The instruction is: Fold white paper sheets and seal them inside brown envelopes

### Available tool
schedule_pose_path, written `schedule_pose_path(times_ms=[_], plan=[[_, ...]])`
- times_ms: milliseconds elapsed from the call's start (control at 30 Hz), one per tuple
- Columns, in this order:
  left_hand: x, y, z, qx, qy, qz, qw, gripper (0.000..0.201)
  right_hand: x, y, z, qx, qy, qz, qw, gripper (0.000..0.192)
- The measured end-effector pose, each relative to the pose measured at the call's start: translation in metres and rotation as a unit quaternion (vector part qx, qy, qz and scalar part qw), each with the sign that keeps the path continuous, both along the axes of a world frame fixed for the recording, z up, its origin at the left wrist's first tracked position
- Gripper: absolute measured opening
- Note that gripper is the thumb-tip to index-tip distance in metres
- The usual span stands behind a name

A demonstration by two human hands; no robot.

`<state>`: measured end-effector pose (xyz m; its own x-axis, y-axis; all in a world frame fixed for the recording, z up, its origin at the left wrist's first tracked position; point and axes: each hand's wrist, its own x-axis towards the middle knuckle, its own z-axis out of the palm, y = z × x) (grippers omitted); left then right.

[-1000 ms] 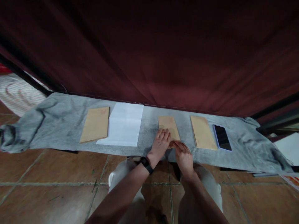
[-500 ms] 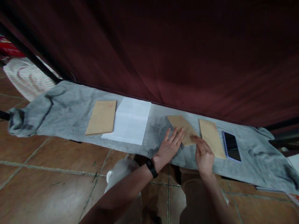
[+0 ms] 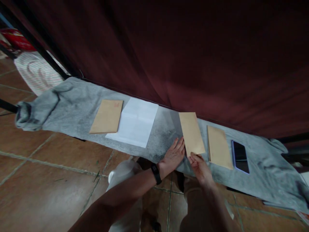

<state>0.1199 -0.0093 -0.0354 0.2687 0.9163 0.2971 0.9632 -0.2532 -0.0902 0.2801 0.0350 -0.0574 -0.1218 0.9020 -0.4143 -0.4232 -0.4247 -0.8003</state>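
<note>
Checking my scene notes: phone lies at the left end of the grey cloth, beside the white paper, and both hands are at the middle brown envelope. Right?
Not quite. The head view shows the phone at the right end of the grey cloth, beside the rightmost brown envelope, not the white paper. Both hands, left hand and right hand, are at the middle brown envelope.

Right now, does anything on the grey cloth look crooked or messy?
The brown envelope held by the right hand sits tilted, unlike the envelope beside it. The grey cloth is bunched up at its left end. Nothing looks spilled or torn.

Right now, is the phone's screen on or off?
Off: the phone lies face up on the grey cloth, its screen black.
</note>
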Motion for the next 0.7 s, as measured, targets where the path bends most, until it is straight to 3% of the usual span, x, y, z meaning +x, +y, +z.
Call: schedule_pose_path(times_ms=[167,233,300,367,467,533,600,700], plan=[[0.000,0.005,0.001,-0.046,-0.061,0.022,0.997,0.048,-0.007,0.001,-0.010,-0.051,0.029,-0.008,0.998,0.026],[-0.002,0.009,0.005,-0.078,-0.131,0.017,0.988,0.048,-0.007,0.003,-0.009,-0.051,0.036,-0.016,0.998,0.026],[-0.006,0.014,0.009,-0.118,-0.259,0.008,0.959,0.051,-0.008,0.005,-0.008,-0.046,0.043,-0.017,0.998,0.025],[-0.008,0.021,0.011,-0.166,-0.436,0.006,0.884,0.050,-0.011,0.005,-0.006,-0.041,0.052,-0.016,0.998,0.025],[-0.008,0.029,0.009,-0.249,-0.684,0.042,0.684,0.037,-0.019,0.006,-0.001,-0.031,0.073,-0.005,0.997,0.025],[-0.008,0.033,0.005,-0.277,-0.774,0.075,0.565,0.029,-0.025,0.006,0.001,-0.023,0.085,0.009,0.996,0.026],[-0.008,0.035,0.002,-0.275,-0.809,0.114,0.506,0.026,-0.029,0.006,0.003,-0.021,0.086,0.019,0.996,0.027],[-0.012,0.037,-0.001,-0.264,-0.814,0.160,0.493,0.021,-0.032,0.004,0.004,-0.025,0.077,0.018,0.997,0.028]])
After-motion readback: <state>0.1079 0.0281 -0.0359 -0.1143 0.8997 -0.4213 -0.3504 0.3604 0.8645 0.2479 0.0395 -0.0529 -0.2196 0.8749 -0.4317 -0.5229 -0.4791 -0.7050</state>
